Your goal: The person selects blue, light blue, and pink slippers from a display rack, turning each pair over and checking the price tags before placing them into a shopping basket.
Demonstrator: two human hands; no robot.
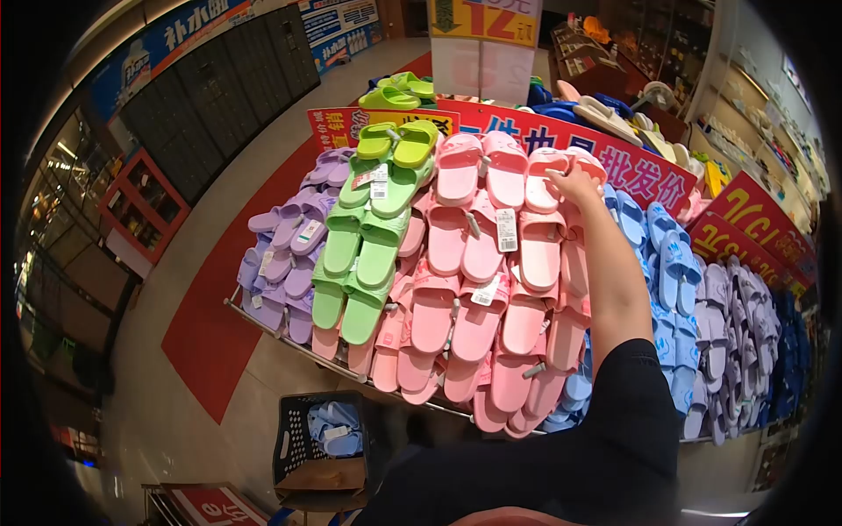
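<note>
My right hand [576, 186] reaches out over the rack, its fingers closed on a pair of pale pink slippers [542, 195] at the top of the pink rows. Some of that pair is hidden behind the hand. Just left lies another pink pair [481, 171], with more pink slippers [434, 320] overlapping in rows below. A white tag [507, 230] hangs among them. Beyond my forearm are blue slippers [675, 267]. My left hand is out of view.
Green slippers [360, 241] and purple slippers [298, 223] fill the rack's left side; grey-purple ones [737, 324] hang at right. A red sign [605, 145] stands along the back. Below, a dark basket [285, 438] holds blue slippers [336, 428] and something brown.
</note>
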